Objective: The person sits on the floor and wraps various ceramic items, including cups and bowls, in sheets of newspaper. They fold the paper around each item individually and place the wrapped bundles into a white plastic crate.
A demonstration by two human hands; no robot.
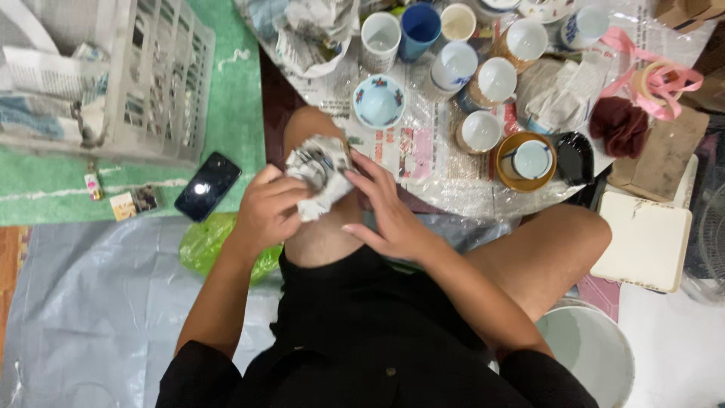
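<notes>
My left hand (268,208) grips a small object wrapped in crumpled newspaper (321,175), held above my raised knee. The fingers of my right hand (385,215) press against the bundle's right side and fold the paper in. What is inside the wrapping is hidden. Just beyond the bundle, a small light-blue bowl (379,103) with a flower pattern sits on printed paper under clear plastic film. Several white and blue cups (453,66) stand behind it.
A white plastic basket (162,83) holding newspaper sits on a green mat at the left. A black phone (208,186) lies beside it, a green plastic bag (198,243) under my left arm. A brown bowl (526,161), pink ribbon (657,79) and white box (648,240) lie right.
</notes>
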